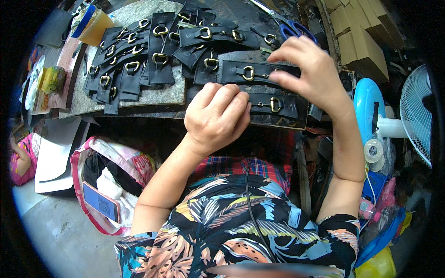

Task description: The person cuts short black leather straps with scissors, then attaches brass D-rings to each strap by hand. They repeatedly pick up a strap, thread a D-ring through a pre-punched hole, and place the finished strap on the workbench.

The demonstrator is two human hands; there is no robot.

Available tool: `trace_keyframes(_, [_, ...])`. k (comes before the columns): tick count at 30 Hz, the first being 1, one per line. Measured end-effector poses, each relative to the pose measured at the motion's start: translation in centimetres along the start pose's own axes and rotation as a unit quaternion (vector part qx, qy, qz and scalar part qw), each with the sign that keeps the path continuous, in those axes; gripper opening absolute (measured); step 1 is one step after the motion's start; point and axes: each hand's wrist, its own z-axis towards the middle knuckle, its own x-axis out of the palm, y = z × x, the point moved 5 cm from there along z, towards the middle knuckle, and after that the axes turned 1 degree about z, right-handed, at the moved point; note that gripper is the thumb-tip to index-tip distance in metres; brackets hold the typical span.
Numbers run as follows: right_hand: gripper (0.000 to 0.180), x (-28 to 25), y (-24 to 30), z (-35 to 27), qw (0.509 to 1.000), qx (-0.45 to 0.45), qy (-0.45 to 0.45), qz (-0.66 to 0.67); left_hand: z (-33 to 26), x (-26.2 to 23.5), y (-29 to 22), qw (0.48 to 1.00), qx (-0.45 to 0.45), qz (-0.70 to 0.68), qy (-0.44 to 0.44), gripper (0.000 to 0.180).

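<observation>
My left hand [215, 113] is a closed fist at the bench's near edge, covering the left end of a black strap with a brass-coloured buckle [276, 104]. What lies inside its curled fingers is hidden. Just behind, a second black buckled strap [234, 71] lies flat. Over its right end hovers my right hand [310, 69], thumb and fingers apart, with nothing visible between them. Many similar black straps [162, 74] with buckles are heaped on the left and middle of the bench. Another strap [220, 38] lies crosswise behind the second one.
Blue-handled scissors [296, 30] lie behind my right hand. A fan [417, 111] and a blue rounded object [368, 109] stand at the right, below cardboard boxes [364, 51]. A pink-edged bag [81, 185] with a phone [101, 202] sits at lower left.
</observation>
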Motion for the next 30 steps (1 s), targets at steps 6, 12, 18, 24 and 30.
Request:
trace_keyframes(6, [0.038, 1.4, 1.0, -0.4, 0.999, 0.034, 0.001, -0.023, 0.0, 0.3, 0.2, 1.0, 0.025, 0.014, -0.009, 0.019])
trace_keyframes(12, [0.024, 1.6, 0.2, -0.4, 0.991, 0.065, 0.009, 0.116, 0.0, 0.3, 0.1, 1.0, 0.014, 0.013, 0.007, 0.021])
trace_keyframes(18, [0.015, 1.1, 0.2, -0.2, 0.995, -0.002, -0.052, 0.085, -0.1, -0.1, 0.3, 0.999, -0.009, -0.03, -0.01, 0.027])
trace_keyframes(24, [0.014, -2.4, -1.0, -1.4, 0.978, 0.065, -0.168, 0.101, -0.4, -0.5, 0.8, 0.998, -0.034, -0.048, -0.025, 0.034])
trace_keyframes(30, [0.015, -4.1, -2.4, -2.5, 0.964, 0.119, -0.207, 0.115, -0.8, -1.1, 0.9, 0.994, -0.028, -0.074, -0.076, 0.038])
